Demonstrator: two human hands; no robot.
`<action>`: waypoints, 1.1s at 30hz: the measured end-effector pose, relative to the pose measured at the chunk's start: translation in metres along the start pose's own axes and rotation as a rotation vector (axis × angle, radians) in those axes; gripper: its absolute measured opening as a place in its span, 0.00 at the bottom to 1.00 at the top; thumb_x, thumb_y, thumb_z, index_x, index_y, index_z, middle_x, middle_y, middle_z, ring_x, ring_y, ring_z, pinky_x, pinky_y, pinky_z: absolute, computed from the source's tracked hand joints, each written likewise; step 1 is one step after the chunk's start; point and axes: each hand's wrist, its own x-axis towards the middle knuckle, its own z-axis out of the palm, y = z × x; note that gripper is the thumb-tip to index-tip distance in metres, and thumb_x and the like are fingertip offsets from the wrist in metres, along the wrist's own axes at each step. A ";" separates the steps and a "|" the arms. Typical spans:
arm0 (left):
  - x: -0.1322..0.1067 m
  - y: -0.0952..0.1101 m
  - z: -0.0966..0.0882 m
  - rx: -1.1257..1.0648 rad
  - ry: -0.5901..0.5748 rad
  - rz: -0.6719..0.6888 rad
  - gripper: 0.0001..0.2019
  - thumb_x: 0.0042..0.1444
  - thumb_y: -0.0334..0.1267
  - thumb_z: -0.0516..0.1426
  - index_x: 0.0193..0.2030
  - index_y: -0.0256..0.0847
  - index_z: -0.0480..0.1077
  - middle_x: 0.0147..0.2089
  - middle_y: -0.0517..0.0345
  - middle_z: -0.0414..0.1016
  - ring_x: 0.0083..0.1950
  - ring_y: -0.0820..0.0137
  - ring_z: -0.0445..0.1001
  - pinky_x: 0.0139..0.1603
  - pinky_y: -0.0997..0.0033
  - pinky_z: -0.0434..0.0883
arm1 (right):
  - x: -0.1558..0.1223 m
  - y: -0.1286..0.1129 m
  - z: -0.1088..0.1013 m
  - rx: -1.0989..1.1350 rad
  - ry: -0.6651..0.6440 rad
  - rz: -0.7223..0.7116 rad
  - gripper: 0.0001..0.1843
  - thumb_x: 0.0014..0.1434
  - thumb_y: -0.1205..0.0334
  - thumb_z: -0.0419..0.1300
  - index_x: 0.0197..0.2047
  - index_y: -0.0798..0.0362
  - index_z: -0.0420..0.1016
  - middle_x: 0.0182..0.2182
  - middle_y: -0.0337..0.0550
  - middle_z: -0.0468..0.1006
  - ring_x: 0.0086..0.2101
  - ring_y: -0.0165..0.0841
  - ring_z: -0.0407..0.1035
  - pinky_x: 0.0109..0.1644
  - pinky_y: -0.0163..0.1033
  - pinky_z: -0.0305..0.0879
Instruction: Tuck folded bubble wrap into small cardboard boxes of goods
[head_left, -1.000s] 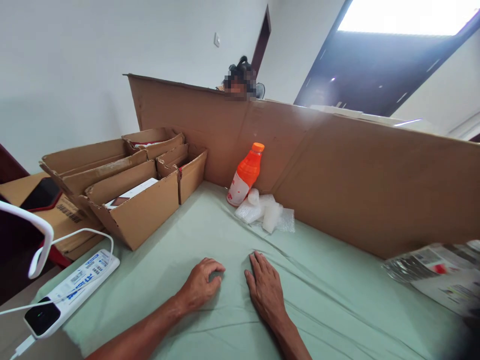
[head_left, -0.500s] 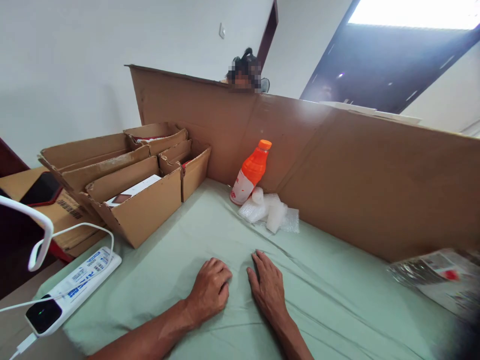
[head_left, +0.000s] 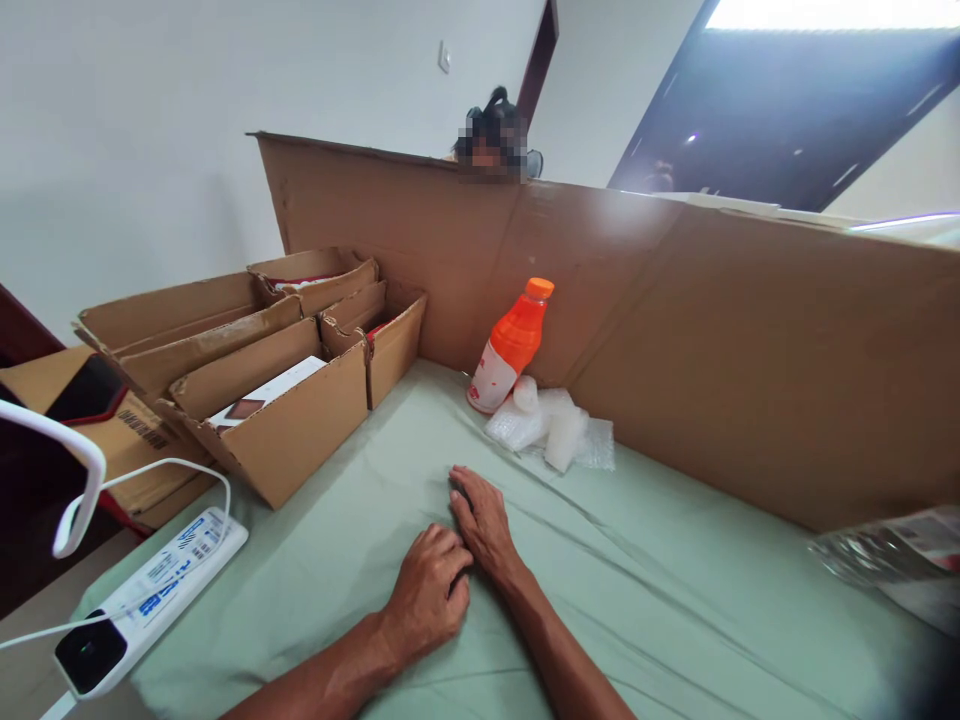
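Note:
My left hand rests on the green sheet with its fingers curled under and the thumb tucked in; nothing shows in it. Just beyond and to its right lies my right hand, palm down, fingers stretched out on the cloth. The two hands meet or nearly meet at the left knuckles. Farther off, an orange bottle with an orange cap leans against the cardboard wall. At its base lie pieces of bubble wrap, apart from both hands.
Cardboard boxes with a white box inside stand at left. A white power bank with a cable lies near the left edge. A cardboard wall spans the back, with a person behind it. A clear plastic bottle lies at right.
My right hand has moved left and slightly away from me, up close to the left hand. The left hand has stayed nearly in place. The view has shifted slightly.

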 end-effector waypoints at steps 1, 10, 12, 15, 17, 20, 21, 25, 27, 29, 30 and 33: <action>0.000 0.000 0.000 0.004 -0.002 -0.009 0.08 0.51 0.25 0.54 0.35 0.40 0.71 0.38 0.52 0.73 0.43 0.61 0.67 0.46 0.60 0.65 | 0.005 -0.002 0.004 0.012 -0.005 -0.003 0.20 0.68 0.59 0.51 0.57 0.50 0.76 0.55 0.49 0.79 0.57 0.41 0.72 0.61 0.51 0.66; 0.001 0.001 -0.002 0.001 -0.017 -0.041 0.10 0.51 0.25 0.54 0.37 0.41 0.72 0.39 0.51 0.74 0.44 0.60 0.68 0.47 0.59 0.67 | 0.030 -0.014 0.014 0.083 -0.064 -0.018 0.18 0.66 0.60 0.53 0.55 0.50 0.78 0.54 0.49 0.80 0.57 0.41 0.72 0.62 0.52 0.65; 0.001 0.002 -0.002 -0.002 -0.024 -0.043 0.09 0.52 0.25 0.54 0.36 0.40 0.72 0.39 0.51 0.74 0.44 0.59 0.68 0.47 0.58 0.67 | 0.029 -0.016 0.012 0.082 -0.076 -0.026 0.17 0.65 0.61 0.54 0.53 0.51 0.79 0.53 0.49 0.81 0.57 0.41 0.72 0.62 0.51 0.65; 0.000 0.002 -0.003 -0.013 -0.037 -0.031 0.10 0.52 0.25 0.54 0.37 0.40 0.73 0.39 0.50 0.74 0.45 0.59 0.68 0.47 0.57 0.67 | 0.028 -0.019 0.008 0.073 -0.082 -0.039 0.14 0.64 0.63 0.56 0.48 0.50 0.81 0.52 0.47 0.82 0.56 0.40 0.73 0.61 0.49 0.66; -0.001 0.002 -0.003 -0.036 -0.041 -0.018 0.11 0.51 0.24 0.54 0.39 0.39 0.73 0.40 0.50 0.75 0.45 0.59 0.68 0.47 0.57 0.67 | 0.029 -0.018 0.004 0.063 -0.066 -0.038 0.13 0.63 0.64 0.55 0.44 0.49 0.81 0.49 0.45 0.83 0.53 0.38 0.75 0.58 0.47 0.67; 0.000 0.003 -0.004 -0.072 -0.040 0.003 0.12 0.51 0.24 0.53 0.40 0.39 0.73 0.41 0.50 0.75 0.45 0.59 0.69 0.48 0.58 0.67 | 0.035 -0.009 -0.009 0.028 0.008 -0.010 0.14 0.63 0.65 0.54 0.43 0.50 0.81 0.47 0.47 0.84 0.49 0.38 0.77 0.55 0.46 0.69; 0.000 0.003 -0.005 -0.078 -0.041 0.008 0.12 0.52 0.24 0.53 0.40 0.39 0.73 0.41 0.50 0.75 0.46 0.59 0.69 0.48 0.57 0.67 | 0.040 -0.005 -0.015 0.011 0.041 0.002 0.14 0.63 0.65 0.53 0.44 0.51 0.81 0.47 0.48 0.83 0.49 0.39 0.76 0.54 0.47 0.69; -0.001 0.003 -0.006 -0.080 -0.048 0.014 0.12 0.53 0.24 0.53 0.40 0.39 0.72 0.42 0.50 0.75 0.46 0.59 0.69 0.49 0.57 0.67 | 0.078 0.013 -0.048 -0.071 0.169 0.035 0.16 0.62 0.65 0.52 0.48 0.52 0.79 0.53 0.51 0.80 0.54 0.42 0.71 0.59 0.50 0.64; -0.001 0.003 -0.006 -0.076 -0.056 0.012 0.12 0.53 0.24 0.53 0.40 0.40 0.72 0.42 0.49 0.75 0.46 0.59 0.69 0.49 0.56 0.67 | 0.106 0.022 -0.064 -0.118 0.221 0.056 0.17 0.61 0.65 0.53 0.51 0.52 0.77 0.57 0.51 0.77 0.57 0.43 0.68 0.61 0.51 0.61; 0.000 0.002 -0.006 -0.078 -0.066 0.011 0.12 0.54 0.24 0.52 0.41 0.40 0.72 0.42 0.49 0.75 0.46 0.59 0.69 0.48 0.56 0.68 | 0.130 0.033 -0.077 -0.165 0.260 0.088 0.18 0.61 0.65 0.54 0.53 0.53 0.76 0.59 0.52 0.74 0.58 0.45 0.66 0.61 0.52 0.60; 0.000 0.001 -0.006 -0.082 -0.068 0.012 0.12 0.54 0.24 0.52 0.41 0.40 0.72 0.42 0.50 0.75 0.46 0.59 0.69 0.48 0.56 0.68 | 0.140 0.038 -0.082 -0.186 0.275 0.108 0.19 0.60 0.64 0.54 0.53 0.53 0.76 0.59 0.53 0.74 0.57 0.45 0.66 0.60 0.52 0.60; -0.001 0.000 -0.005 -0.096 -0.063 0.025 0.13 0.53 0.24 0.51 0.41 0.40 0.72 0.41 0.50 0.75 0.45 0.59 0.68 0.48 0.56 0.68 | 0.149 0.057 -0.089 -0.246 0.299 0.169 0.19 0.60 0.62 0.54 0.52 0.53 0.76 0.58 0.54 0.75 0.56 0.46 0.66 0.59 0.52 0.60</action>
